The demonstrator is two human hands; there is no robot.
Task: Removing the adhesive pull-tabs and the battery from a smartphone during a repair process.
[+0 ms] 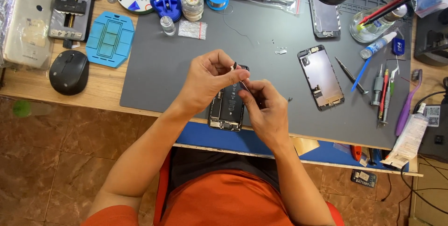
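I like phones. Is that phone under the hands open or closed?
Open. The phone shows its black battery and inner parts, and its screen lies apart.

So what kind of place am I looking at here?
Most likely a phone repair bench: an opened phone lies under both hands on a grey work mat, a detached screen panel lies beside it, and small screwdrivers and tweezers sit at the right.

Grey mat [177, 62], black mouse [68, 72], blue tray [110, 39], orange shirt [224, 198].
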